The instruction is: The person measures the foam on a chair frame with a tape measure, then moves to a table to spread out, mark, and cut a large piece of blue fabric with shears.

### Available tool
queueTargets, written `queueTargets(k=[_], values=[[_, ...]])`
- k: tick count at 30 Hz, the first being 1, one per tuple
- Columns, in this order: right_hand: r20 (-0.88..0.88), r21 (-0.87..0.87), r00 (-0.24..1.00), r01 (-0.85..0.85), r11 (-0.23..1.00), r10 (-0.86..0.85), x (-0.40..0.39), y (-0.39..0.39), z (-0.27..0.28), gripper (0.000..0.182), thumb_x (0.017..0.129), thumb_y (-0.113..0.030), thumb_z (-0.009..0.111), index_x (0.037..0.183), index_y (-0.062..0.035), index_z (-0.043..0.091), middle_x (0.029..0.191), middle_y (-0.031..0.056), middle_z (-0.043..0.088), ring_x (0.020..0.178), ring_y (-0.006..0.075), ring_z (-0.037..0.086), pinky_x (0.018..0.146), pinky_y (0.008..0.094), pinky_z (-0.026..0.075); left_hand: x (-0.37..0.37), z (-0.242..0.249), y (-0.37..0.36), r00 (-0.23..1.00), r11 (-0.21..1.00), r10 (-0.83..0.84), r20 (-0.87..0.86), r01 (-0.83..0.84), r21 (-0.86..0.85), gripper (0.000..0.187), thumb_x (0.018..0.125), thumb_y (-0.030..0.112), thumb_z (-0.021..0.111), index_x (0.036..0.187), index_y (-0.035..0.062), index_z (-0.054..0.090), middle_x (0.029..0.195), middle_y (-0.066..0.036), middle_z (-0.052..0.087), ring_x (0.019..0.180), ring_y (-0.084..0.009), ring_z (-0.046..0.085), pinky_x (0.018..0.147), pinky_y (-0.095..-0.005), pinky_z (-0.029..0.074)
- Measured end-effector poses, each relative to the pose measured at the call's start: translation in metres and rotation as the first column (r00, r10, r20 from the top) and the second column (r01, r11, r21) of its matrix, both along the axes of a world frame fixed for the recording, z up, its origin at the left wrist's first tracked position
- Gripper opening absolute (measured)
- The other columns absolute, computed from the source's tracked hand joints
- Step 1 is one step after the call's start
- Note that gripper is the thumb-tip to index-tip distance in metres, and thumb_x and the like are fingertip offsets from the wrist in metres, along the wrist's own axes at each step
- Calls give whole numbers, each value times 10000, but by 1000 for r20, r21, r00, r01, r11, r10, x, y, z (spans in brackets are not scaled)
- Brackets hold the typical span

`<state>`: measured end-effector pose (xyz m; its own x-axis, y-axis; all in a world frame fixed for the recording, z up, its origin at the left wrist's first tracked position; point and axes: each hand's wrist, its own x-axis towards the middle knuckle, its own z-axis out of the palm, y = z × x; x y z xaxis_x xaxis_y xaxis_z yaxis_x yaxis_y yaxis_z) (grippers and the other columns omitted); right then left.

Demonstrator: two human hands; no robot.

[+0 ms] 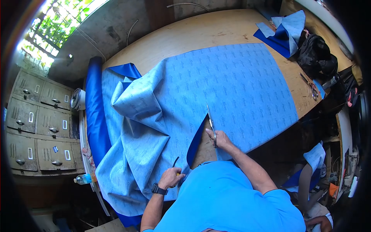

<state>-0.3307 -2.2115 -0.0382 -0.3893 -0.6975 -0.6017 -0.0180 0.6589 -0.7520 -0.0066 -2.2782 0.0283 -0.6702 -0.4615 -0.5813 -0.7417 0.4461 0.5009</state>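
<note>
A large sheet of light blue fabric (239,89), printed with rows of small script, lies over the table. My right hand (221,139) grips a pair of scissors (210,118), its blades pointing away from me at the inner end of a cut. Left of that cut, one edge folds back and shows the dark blue face (197,141). My left hand (170,178) rests low on the fabric, closed around a small thing with a yellow part and a dark curved end (176,161); I cannot tell its kind. Loose folds bunch up left of the cut.
A dark blue fabric roll (96,112) lies along the table's left end, beside a white bucket (77,99) and metal lockers (38,123). At the right are a second pair of scissors (311,87), a black bag (317,56) and fabric scraps (286,33). Bare wooden tabletop (228,27) shows behind.
</note>
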Motion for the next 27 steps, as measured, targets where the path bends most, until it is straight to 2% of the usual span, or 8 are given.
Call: queueTargets(k=[2, 6, 9, 12, 16, 20, 21, 27], values=[[-62, -64, 998, -22, 998, 18, 0, 1, -3, 659, 890, -676, 589, 713, -41, 596, 600, 71, 612, 535, 162, 605, 527, 346, 487, -1, 3, 0, 1000, 1000, 6, 12, -6, 10, 338, 862, 381, 673, 847, 44, 655, 771, -213, 656, 772, -410, 649, 664, -497, 484], [-122, -3, 992, -28, 1000, 27, -1, -12, -1, 696, 895, -701, 550, 724, -29, 610, 612, 95, 629, 560, 196, 627, 572, 382, 508, -1, 12, 3, 999, 999, 32, 16, -32, 41, 327, 869, 362, 670, 849, 36, 650, 794, -210, 656, 798, -410, 644, 677, -495, 481], [-93, 31, 996, 5, 1000, -2, -21, -37, 5, 699, 906, -692, 540, 722, -23, 615, 620, 105, 640, 573, 203, 637, 584, 388, 510, -1, 10, 4, 999, 997, 36, 19, -37, 67, 325, 866, 354, 672, 849, 31, 643, 817, -206, 655, 816, -408, 642, 683, -496, 478], [-143, 25, 989, -27, 999, 31, -21, -44, -4, 691, 910, -685, 543, 710, -27, 614, 616, 106, 640, 568, 201, 637, 581, 386, 509, 1, 11, 0, 999, 997, 28, 28, -30, 68, 322, 863, 350, 674, 856, 29, 644, 820, -205, 657, 819, -408, 643, 685, -497, 479], [-128, -24, 991, 29, 999, -32, -20, -49, -11, 690, 897, -688, 562, 702, -30, 625, 588, 102, 627, 542, 193, 629, 570, 371, 509, 1, 12, 2, 998, 994, 60, 10, -61, 93, 315, 861, 344, 674, 872, 30, 649, 823, -205, 664, 822, -410, 645, 688, -498, 481], [-175, 39, 984, 16, 999, -9, -37, -71, -10, 715, 866, -717, 579, 689, -26, 627, 592, 100, 632, 539, 193, 630, 570, 365, 508, 3, 10, 1, 997, 989, 68, 22, -70, 133, 307, 861, 336, 671, 879, 29, 660, 826, -213, 665, 827, -415, 644, 694, -494, 484], [-195, 39, 981, 10, 999, -3, -50, -86, -9, 721, 859, -724, 583, 683, -26, 626, 595, 100, 634, 541, 194, 630, 573, 364, 508, 4, 10, 0, 996, 987, 85, -26, -80, 142, 309, 859, 332, 670, 878, 24, 662, 830, -212, 668, 829, -414, 644, 699, -491, 488], [-239, 41, 970, -29, 999, 38, -79, -130, -9, 746, 842, -752, 575, 666, -29, 626, 612, 105, 643, 569, 206, 644, 590, 373, 512, 9, 7, 0, 994, 981, 98, 46, -104, 166, 307, 862, 337, 657, 876, 31, 661, 841, -204, 675, 830, -411, 647, 703, -492, 492]])
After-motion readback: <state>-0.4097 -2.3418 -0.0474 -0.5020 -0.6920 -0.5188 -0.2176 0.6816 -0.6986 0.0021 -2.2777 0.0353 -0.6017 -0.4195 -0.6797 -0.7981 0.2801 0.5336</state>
